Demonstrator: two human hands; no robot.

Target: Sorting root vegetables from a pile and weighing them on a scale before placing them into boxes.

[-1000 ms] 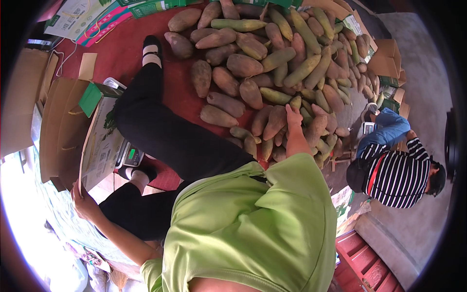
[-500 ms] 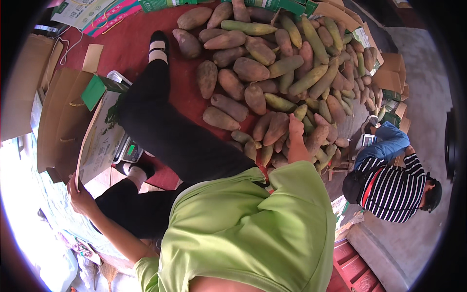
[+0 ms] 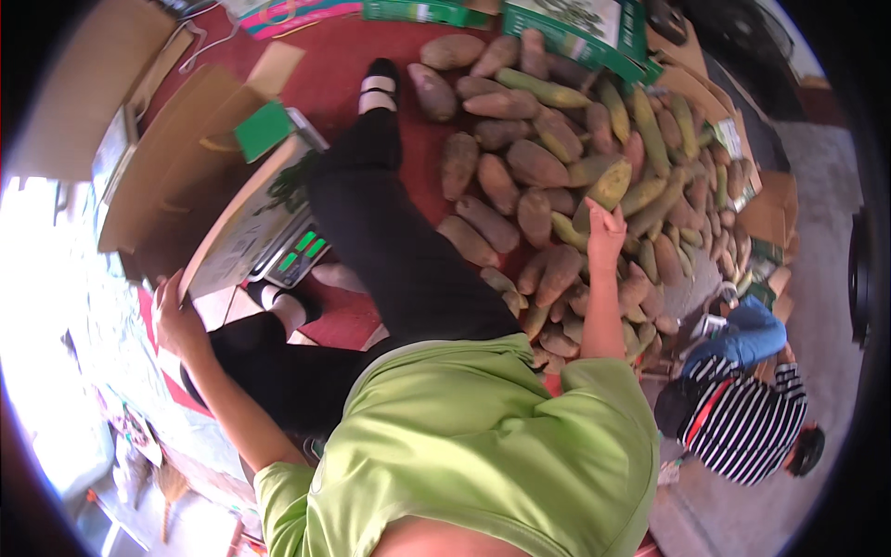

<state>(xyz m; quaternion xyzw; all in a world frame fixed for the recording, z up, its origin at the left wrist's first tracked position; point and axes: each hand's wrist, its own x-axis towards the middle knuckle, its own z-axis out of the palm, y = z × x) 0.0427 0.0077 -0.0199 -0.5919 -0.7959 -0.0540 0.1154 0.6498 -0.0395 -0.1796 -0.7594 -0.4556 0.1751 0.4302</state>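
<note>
My left hand [image 3: 176, 320] grips the near edge of an open cardboard carton [image 3: 243, 218] with a green flap, which stands by a digital scale [image 3: 295, 255] with lit green figures. My right hand [image 3: 605, 230] has its fingers closed around the near end of a yellow-green oblong gourd [image 3: 611, 184], over a large heap. Around it lie several oblong gourds, some brownish-red like this gourd [image 3: 535, 163], others green like this long gourd [image 3: 650, 130]. What lies inside the carton is hidden.
Red cloth [image 3: 418, 167] covers the floor. More green cartons [image 3: 575, 28] stand at the far side. On the right a person in a striped top [image 3: 747, 413] bends low. My outstretched leg [image 3: 357, 195] lies between carton and heap. A broom [image 3: 170, 487] is at lower left.
My right hand has moved farther out over the heap and now holds a yellow-green gourd. My left hand stays on the carton edge. The whole view has shifted.
</note>
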